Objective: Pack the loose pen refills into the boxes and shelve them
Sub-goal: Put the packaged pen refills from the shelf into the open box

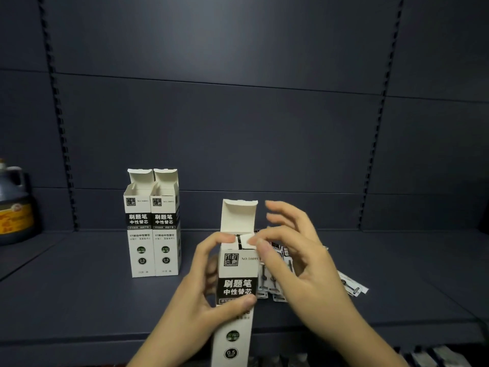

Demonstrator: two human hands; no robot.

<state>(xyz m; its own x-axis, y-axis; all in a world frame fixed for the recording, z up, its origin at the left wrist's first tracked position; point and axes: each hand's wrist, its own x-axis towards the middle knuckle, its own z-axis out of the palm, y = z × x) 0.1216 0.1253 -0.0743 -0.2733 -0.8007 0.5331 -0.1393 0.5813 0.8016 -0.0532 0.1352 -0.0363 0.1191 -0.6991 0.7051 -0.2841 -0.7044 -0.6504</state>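
Two open boxes (152, 223) behind; left grip (211, 284) grasps box (236, 287), right grip (288, 250) pinches flap (248, 241).

The held box (236, 282) runs off the near edge, its base unseen; the right hand (296, 258) covers much of the loose refills (352, 286) behind it, so their count cannot be told; the dark jug (16, 202) at far left is cut by the frame; small print on the two standing boxes (152, 234) is unreadable.

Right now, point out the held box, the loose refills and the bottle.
held box (238, 263): head view, front panel near the logo.
loose refills (353, 287): head view, packet ends right of the hands.
bottle (16, 207): head view, yellow label.
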